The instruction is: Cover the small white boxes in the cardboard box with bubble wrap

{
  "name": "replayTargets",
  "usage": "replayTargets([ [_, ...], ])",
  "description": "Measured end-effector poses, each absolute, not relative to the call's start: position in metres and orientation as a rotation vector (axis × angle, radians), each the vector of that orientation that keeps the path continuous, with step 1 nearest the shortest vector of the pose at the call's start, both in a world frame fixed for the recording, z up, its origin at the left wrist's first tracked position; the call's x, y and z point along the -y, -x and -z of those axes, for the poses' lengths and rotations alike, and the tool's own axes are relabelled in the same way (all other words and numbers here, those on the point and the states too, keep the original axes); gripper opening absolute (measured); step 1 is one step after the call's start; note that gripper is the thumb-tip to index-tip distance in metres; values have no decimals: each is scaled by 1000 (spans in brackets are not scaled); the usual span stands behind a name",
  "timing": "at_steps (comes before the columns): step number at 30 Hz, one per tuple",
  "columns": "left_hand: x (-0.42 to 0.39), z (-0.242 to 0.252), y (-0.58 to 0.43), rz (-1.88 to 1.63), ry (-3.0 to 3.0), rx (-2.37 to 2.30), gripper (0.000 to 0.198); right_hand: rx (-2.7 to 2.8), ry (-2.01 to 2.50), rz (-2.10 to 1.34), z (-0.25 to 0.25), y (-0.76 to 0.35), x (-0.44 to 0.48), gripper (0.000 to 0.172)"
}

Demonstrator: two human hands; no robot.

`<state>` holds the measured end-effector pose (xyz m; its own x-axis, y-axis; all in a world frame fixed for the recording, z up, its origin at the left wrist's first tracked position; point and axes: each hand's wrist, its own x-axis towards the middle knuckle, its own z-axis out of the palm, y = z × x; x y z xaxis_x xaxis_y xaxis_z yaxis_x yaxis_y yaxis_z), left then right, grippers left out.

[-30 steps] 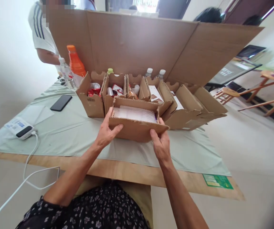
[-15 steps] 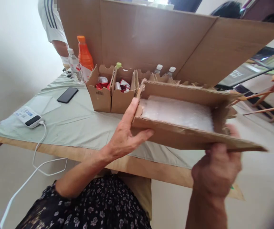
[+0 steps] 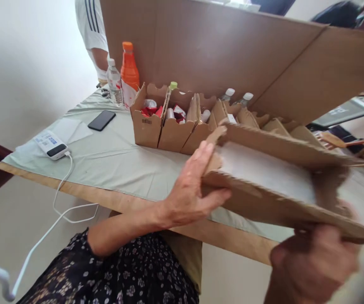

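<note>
I hold a shallow cardboard box (image 3: 264, 202) up off the table, close to the camera, with white sheets (image 3: 264, 173) lying inside it. My left hand (image 3: 191, 190) grips its left end, fingers along the side and thumb under the front wall. My right hand (image 3: 315, 261), blurred, is closed under the box's front right edge. Behind the box a row of small open cardboard boxes (image 3: 166, 131) stands on the table, holding red packets and small bottles.
A tall cardboard sheet (image 3: 232, 55) stands behind the boxes. An orange bottle (image 3: 129, 76) and a clear bottle (image 3: 114, 84) stand at the far left. A black phone (image 3: 101, 120) and a white device (image 3: 51, 145) with a cable lie on the green tablecloth (image 3: 106, 160). A person in a white shirt (image 3: 91, 29) stands beyond.
The shallow box has been lifted from the table and drawn toward me and to the right, both hands still on it. The camera has swung left.
</note>
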<state>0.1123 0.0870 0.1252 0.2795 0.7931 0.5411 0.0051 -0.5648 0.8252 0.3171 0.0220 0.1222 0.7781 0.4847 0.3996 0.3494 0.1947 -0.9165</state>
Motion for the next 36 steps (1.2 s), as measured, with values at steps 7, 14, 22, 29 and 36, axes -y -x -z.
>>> replayTargets([
  [7,-56,-79,15,-1575,-1442,-1335,87,1364,1259,-552,-82,-208,-72,68],
  [14,-73,-54,108,-1915,-1254,-1892,80,1878,1004,-863,-70,-75,-195,86],
  [22,-93,-31,70,-1812,-1287,-1810,96,2132,1137,-630,-64,-22,-241,66],
  [29,-144,-37,87,-1769,-1309,-2133,114,2170,1276,-680,18,-68,-200,53],
  [36,-195,-46,89,-1770,-1356,-2231,120,2127,1249,-707,42,-82,-199,47],
])
